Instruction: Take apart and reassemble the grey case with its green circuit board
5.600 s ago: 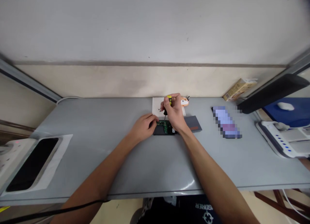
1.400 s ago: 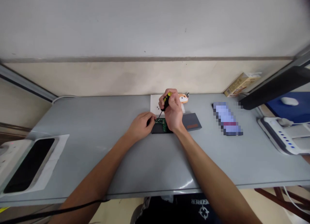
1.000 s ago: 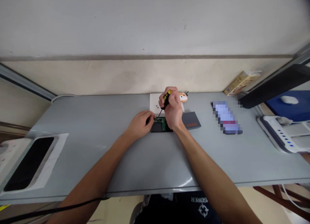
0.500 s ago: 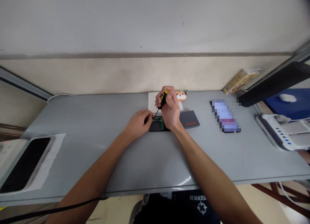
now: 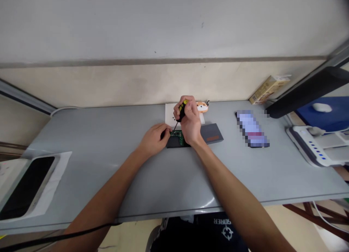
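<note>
My right hand (image 5: 191, 119) is wrapped round the black and yellow handle of a screwdriver (image 5: 182, 112). The thin shaft slants down to the left, its tip close to the upper left edge of a black device with a bare green circuit board (image 5: 180, 138). At the left end of that device my left hand (image 5: 155, 137) is closed, fingers gripping its side near the tip. The exact contact of the tip is too small to make out. A dark grey box-like piece (image 5: 213, 133) lies just right of my right wrist, partly covered by it.
Behind the hands are a white sheet (image 5: 169, 112) and a dog-face item (image 5: 202, 106). To the right lie a phone (image 5: 252, 129), a small box (image 5: 268, 90) and a white multi-port device (image 5: 308, 145). A black-topped white device (image 5: 28, 185) sits at far left.
The whole view has shifted slightly. Both hands, the screwdriver and the circuit-board device keep nearly the same positions relative to one another.
</note>
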{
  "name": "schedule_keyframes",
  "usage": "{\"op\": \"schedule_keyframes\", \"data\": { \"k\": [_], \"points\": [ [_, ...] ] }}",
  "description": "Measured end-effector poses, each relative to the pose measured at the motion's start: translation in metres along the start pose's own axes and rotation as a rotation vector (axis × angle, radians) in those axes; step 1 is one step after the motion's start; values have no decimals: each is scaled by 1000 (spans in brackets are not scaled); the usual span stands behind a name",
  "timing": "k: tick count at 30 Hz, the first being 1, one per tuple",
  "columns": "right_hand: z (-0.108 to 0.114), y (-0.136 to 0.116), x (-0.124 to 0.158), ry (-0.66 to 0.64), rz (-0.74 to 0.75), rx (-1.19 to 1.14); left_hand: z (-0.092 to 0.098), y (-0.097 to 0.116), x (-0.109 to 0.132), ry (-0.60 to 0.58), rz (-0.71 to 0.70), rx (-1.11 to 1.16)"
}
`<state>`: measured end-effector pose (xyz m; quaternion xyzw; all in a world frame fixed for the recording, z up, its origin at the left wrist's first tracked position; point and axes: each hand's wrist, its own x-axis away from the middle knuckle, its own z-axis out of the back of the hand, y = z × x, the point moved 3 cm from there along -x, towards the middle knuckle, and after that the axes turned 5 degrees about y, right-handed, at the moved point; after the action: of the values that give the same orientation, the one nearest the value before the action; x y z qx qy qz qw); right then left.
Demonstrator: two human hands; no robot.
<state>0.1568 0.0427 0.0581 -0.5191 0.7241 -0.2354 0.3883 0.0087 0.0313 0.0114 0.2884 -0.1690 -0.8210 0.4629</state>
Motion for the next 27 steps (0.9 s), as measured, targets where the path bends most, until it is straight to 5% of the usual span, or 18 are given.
{"op": "schedule_keyframes", "data": {
  "k": [27],
  "points": [
    [-1,1,2,1,1,51,1,2,0,1,6,-2]
  ]
}}
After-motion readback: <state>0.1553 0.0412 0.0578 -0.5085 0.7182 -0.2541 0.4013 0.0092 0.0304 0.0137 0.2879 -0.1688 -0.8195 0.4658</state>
